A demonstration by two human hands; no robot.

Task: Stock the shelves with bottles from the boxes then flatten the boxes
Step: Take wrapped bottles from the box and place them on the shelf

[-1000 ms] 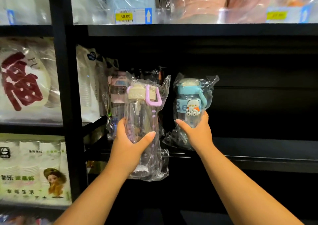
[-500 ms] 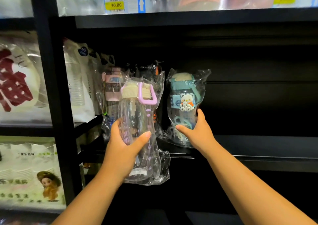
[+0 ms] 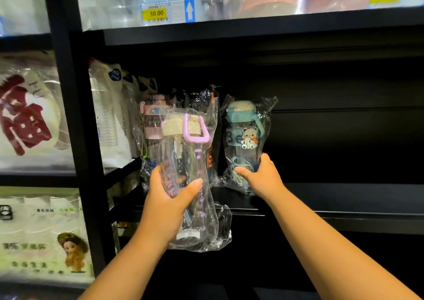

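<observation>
The clear bottle [image 3: 190,162], sealed in a loose plastic bag, has a cream cap and a lilac loop handle. It is held almost upright in front of the black shelf [image 3: 344,198], its cap level with the bottles behind and its base hanging below the shelf's front edge. The left hand [image 3: 169,198] grips it round the middle, thumb across the near side and fingers wrapped behind.

Just to its right, the blue bottle [image 3: 245,134] stands upright on the shelf near the front. It is also bagged, with a white cap and a bear sticker on its side. The right hand [image 3: 261,176] holds its lower part, thumb on the left side and fingers curled round the right. The two bottles are close, but I cannot tell whether their bags touch.

Behind the clear bottle stands a pink bottle [image 3: 152,120] in its bag. A darker wrapped one with orange on it sits between the pink and the blue, mostly hidden. To the right of the blue bottle the shelf runs on, dark.

Left of the pink bottle lean white packs [image 3: 112,120]. On the shelf above are wrapped pale blue and pink goods, with a yellow price tag [image 3: 160,13] reading 30.00 beside a blue arrow. Past the black upright on the left sits a white cushion [image 3: 25,114] with a red character. Below it are packs printed with a doll [image 3: 71,251].
</observation>
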